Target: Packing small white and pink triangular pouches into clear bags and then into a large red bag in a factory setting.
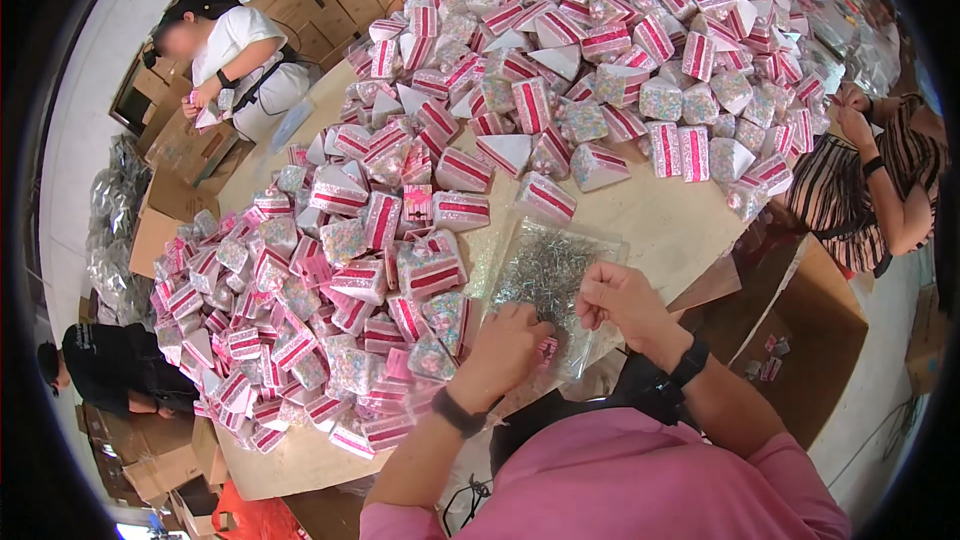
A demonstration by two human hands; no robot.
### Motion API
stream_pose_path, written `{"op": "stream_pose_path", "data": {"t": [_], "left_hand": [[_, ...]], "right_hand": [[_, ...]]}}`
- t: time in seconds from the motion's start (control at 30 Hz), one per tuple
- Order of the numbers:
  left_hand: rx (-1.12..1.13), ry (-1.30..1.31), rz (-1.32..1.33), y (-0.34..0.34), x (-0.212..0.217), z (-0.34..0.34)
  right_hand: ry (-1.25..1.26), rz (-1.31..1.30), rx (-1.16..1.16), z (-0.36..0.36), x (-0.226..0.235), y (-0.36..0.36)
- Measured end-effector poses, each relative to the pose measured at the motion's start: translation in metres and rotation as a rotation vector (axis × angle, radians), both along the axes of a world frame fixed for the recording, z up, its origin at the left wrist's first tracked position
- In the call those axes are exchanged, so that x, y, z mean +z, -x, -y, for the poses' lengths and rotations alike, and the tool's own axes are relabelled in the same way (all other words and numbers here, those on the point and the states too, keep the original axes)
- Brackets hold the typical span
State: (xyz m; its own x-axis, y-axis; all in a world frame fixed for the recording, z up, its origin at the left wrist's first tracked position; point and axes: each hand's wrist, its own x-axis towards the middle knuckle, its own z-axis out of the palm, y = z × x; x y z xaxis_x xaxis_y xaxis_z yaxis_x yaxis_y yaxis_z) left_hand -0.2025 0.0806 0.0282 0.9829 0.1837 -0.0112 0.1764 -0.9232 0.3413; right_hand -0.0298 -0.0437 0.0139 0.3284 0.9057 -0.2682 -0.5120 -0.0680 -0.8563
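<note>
A clear plastic bag (545, 265) full of thin silvery fasteners lies at the table's near edge, right in front of me. My left hand (505, 348) is closed at the bag's near left side, and a small pink printed tag (547, 348) shows at its fingertips. Just over the bag's right side is my right hand (622, 302), its thumb and fingers pinched together. Whatever sits in that pinch is too small to make out. Cake-slice-shaped pieces with glittery sides and pink stripes, such as this slice (547, 198), lie close beyond the bag.
Heaped slices (330, 280) cover the left and far parts of the table (660, 220). An open cardboard box (800, 340) with a few small pieces inside stands at the right. People sit around the table, one in white (245, 60) and one in stripes (850, 180).
</note>
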Motion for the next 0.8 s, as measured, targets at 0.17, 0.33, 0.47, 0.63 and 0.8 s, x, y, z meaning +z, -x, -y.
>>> {"op": "stream_pose_path", "data": {"t": [0.17, 0.33, 0.47, 0.63, 0.8], "left_hand": [[-0.054, -0.046, -0.064, -0.009, -0.003, 0.003], [-0.126, -0.006, -0.039, -0.009, -0.005, 0.001], [-0.128, 0.132, -0.030, -0.008, -0.001, -0.009], [0.041, 0.430, 0.083, -0.004, 0.009, -0.028], [0.497, 1.078, 0.310, -0.001, 0.000, -0.031]], "right_hand": [[0.030, -0.055, -0.004, 0.004, -0.002, 0.005], [0.050, -0.050, -0.037, 0.008, -0.008, 0.001], [0.040, -0.062, -0.042, 0.005, -0.010, 0.003], [0.057, -0.014, -0.083, 0.003, -0.014, 0.004], [0.061, 0.065, -0.090, 0.001, -0.014, 0.005]]}}
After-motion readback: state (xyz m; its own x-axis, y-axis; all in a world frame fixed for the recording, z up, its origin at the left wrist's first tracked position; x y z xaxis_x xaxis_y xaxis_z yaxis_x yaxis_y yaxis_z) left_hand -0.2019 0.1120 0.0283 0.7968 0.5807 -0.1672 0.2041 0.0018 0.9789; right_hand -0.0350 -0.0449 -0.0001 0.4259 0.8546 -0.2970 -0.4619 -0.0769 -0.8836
